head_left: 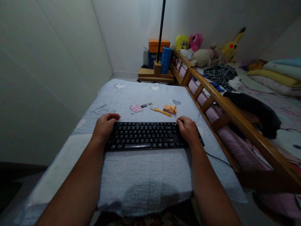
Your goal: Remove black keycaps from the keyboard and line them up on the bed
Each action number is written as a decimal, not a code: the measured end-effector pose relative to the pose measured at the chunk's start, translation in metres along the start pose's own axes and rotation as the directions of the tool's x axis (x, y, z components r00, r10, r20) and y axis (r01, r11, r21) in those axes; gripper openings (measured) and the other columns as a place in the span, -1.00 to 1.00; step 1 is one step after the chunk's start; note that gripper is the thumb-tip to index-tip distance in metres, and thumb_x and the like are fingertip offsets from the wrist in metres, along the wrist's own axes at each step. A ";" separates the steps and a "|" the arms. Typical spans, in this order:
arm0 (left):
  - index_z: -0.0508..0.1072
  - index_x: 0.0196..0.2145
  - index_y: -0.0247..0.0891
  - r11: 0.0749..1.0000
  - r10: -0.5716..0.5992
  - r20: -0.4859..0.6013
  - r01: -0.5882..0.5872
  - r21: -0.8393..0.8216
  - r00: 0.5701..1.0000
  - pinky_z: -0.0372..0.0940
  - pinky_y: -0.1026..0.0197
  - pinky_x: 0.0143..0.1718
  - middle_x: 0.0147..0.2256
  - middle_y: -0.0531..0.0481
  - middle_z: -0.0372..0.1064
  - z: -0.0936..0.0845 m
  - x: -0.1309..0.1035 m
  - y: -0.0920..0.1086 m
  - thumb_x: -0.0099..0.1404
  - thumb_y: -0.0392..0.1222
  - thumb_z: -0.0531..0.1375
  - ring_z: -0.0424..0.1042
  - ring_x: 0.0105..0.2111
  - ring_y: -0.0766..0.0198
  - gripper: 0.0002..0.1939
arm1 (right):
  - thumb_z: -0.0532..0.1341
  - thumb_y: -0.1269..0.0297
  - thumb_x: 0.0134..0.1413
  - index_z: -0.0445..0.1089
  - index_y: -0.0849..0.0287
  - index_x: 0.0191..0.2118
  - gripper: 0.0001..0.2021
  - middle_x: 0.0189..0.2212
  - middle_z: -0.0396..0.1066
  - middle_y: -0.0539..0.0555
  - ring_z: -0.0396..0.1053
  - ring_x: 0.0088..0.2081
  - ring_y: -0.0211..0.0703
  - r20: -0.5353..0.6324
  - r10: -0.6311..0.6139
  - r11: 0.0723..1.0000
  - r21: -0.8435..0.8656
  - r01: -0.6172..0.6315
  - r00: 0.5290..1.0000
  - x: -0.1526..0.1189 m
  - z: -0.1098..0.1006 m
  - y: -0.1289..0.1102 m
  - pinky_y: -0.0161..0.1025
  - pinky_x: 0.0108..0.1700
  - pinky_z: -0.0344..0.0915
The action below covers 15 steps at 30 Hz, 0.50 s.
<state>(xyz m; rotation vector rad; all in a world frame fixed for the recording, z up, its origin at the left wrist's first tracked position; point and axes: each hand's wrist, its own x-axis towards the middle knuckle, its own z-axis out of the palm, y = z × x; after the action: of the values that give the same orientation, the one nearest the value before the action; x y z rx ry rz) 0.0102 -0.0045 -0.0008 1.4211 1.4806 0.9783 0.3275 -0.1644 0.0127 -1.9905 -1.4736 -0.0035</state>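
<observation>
A black keyboard [145, 135] lies flat on the pale blue quilted cover, its long side facing me. At its left end, my left hand [105, 125] grips the far corner, with its fingers bent over the edge. My right hand [188, 128] is over the keys on the right side. Its thumb and fingertips pinch a thin cotton swab [176, 123], mostly hidden by the fingers, with a pale tip near the keyboard's back edge. Beyond the keyboard lie another cotton swab [137, 111], tweezers [146, 105], a yellow-handled brush [161, 111] and a crumpled orange packet [170, 109].
A black cable [218, 157] runs from the keyboard's right side toward a wooden bed rail [211, 91]. Behind the rail are plush toys [202, 58] and folded bedding [277, 75]. A wooden stand [156, 73] with a dark pole is at the far end. A pale wall borders the left.
</observation>
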 end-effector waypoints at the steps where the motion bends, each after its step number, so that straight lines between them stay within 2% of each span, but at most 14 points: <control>1: 0.54 -0.38 -0.21 1.000 -0.002 0.002 0.002 0.001 1.000 0.34 0.13 -0.08 -0.27 -0.03 0.54 0.000 0.000 0.000 -0.10 -0.29 0.14 0.47 -0.24 0.13 -0.72 | 0.06 0.30 0.16 0.40 0.11 -0.39 -0.81 -0.42 0.48 0.11 0.39 -0.27 -0.03 -0.001 0.000 1.000 0.000 0.000 1.000 0.000 0.000 0.000 -0.17 -0.16 0.20; 6: 0.55 -0.36 -0.22 1.000 -0.008 0.006 0.008 0.002 1.000 0.35 0.15 -0.14 -0.29 -0.03 0.54 0.000 -0.001 0.001 -0.09 -0.28 0.14 0.47 -0.27 0.13 -0.71 | 0.07 0.30 0.15 0.39 0.11 -0.40 -0.81 -0.43 0.47 0.11 0.38 -0.27 -0.02 -0.013 -0.003 1.000 0.013 0.004 1.000 0.000 0.001 -0.001 -0.17 -0.17 0.20; 15: 0.55 -0.37 -0.21 1.000 -0.003 -0.005 0.003 -0.012 1.000 0.34 0.14 -0.06 -0.28 -0.02 0.55 0.000 -0.002 0.002 -0.09 -0.29 0.14 0.48 -0.23 0.13 -0.72 | 0.08 0.30 0.16 0.42 0.11 -0.38 -0.82 -0.41 0.48 0.12 0.38 -0.25 -0.01 -0.036 -0.003 1.000 0.012 0.003 0.999 0.002 0.005 0.002 -0.16 -0.16 0.20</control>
<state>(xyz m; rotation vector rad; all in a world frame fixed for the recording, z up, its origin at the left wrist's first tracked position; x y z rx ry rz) 0.0113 -0.0067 0.0011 1.4079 1.4777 0.9882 0.3287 -0.1603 0.0087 -1.9686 -1.4509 -0.0316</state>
